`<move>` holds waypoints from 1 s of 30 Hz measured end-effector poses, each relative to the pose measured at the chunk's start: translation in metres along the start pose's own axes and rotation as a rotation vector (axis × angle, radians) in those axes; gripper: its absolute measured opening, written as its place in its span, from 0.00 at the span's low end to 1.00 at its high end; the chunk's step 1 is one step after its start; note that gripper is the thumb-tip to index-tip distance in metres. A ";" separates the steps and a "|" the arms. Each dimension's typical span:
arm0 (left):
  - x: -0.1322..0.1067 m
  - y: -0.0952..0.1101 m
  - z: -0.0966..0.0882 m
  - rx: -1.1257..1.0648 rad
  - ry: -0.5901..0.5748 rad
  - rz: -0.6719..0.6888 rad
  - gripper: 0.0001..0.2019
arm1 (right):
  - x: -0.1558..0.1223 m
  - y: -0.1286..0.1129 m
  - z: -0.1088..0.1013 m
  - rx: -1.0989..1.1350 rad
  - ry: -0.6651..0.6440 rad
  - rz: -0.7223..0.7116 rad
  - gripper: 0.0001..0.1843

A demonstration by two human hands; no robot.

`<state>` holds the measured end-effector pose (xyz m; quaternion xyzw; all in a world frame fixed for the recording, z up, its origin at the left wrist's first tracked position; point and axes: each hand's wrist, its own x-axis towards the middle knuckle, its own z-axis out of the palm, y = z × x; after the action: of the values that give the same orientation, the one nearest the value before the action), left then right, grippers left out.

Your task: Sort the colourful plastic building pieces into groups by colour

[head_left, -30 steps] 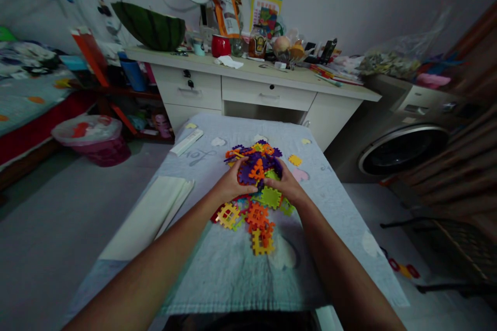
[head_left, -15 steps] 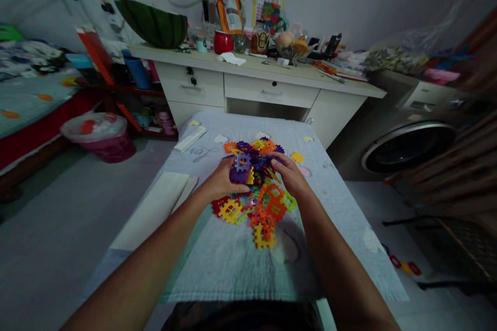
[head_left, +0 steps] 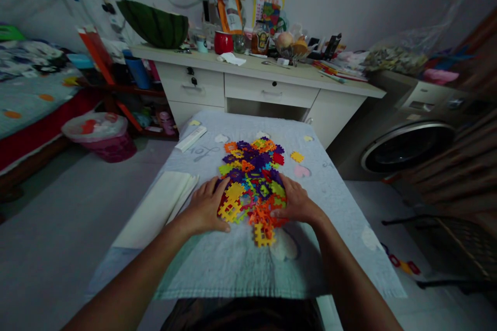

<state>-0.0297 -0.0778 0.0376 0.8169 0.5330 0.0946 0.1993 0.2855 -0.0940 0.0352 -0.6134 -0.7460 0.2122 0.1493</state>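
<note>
A pile of flat plastic interlocking tiles (head_left: 252,176) in purple, orange, yellow, green and red lies on a pale blue cloth-covered table (head_left: 233,264). My left hand (head_left: 204,207) rests flat on the cloth against the pile's left near edge, fingers spread, touching a yellow tile (head_left: 230,210). My right hand (head_left: 297,201) lies flat at the pile's right near edge, fingertips on orange tiles (head_left: 264,217). Neither hand grips anything. One yellow tile (head_left: 297,156) lies apart to the right.
A folded white sheet (head_left: 155,209) and a white box (head_left: 190,138) lie on the table's left. Behind stands a cluttered white desk (head_left: 267,88) with a halved watermelon (head_left: 153,23). A washing machine (head_left: 407,139) is right, a pink bin (head_left: 97,134) and bed left.
Both hands let go of the purple tiles they held above the pile, moved back toward me, and now lie flat on either side of the pile's near end.
</note>
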 end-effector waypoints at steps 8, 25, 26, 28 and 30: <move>0.028 0.014 0.007 -0.097 0.073 0.131 0.57 | 0.034 -0.015 0.000 0.325 0.020 -0.066 0.61; 0.058 0.033 0.014 -0.616 0.279 0.238 0.44 | 0.057 -0.047 0.005 1.068 0.120 0.003 0.48; 0.062 0.035 0.015 -0.639 0.294 0.228 0.43 | 0.060 -0.048 0.005 1.051 0.149 0.008 0.46; 0.070 0.039 0.016 -0.663 0.328 0.202 0.42 | 0.067 -0.048 0.003 1.015 0.199 0.026 0.44; 0.078 0.044 0.015 -0.688 0.362 0.178 0.41 | 0.074 -0.046 0.001 0.981 0.237 0.011 0.41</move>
<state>0.0450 -0.0255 0.0387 0.7155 0.4238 0.4270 0.3551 0.2306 -0.0291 0.0545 -0.4947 -0.5331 0.4674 0.5026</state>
